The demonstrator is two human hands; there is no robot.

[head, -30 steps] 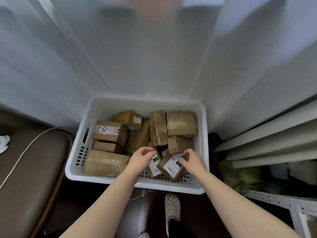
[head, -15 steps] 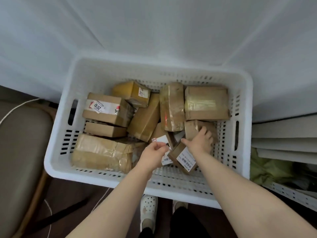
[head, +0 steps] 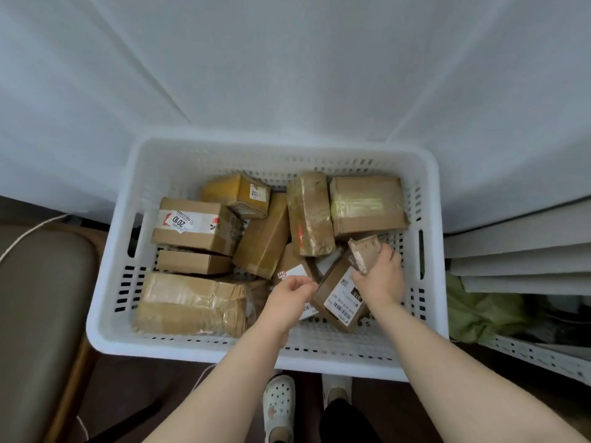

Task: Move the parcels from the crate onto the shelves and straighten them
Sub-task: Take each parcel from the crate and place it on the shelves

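Note:
A white perforated crate [head: 108, 327] stands on the floor in front of me, holding several brown cardboard parcels. My right hand [head: 380, 279] grips a small brown parcel [head: 364, 254] and holds it tilted just above the others at the crate's right side. My left hand [head: 289, 298] is closed on the edge of a small parcel with a white label [head: 295, 272] in the crate's front middle. Between my hands lies a tilted parcel with a barcode label [head: 340, 298]. A box marked 2010 [head: 192, 225] sits at the left.
White shelf boards [head: 518, 251] stack up at the right, with a perforated white rail [head: 543, 359] and a green bag [head: 483, 311] below them. A brown padded seat [head: 41, 298] with a white cord stands at the left. White sheeting hangs behind the crate. My feet are below its front rim.
My right hand has closed on the small brown parcel and raised it a little. My left hand has stayed on the labelled parcel. The view has moved closer to the crate.

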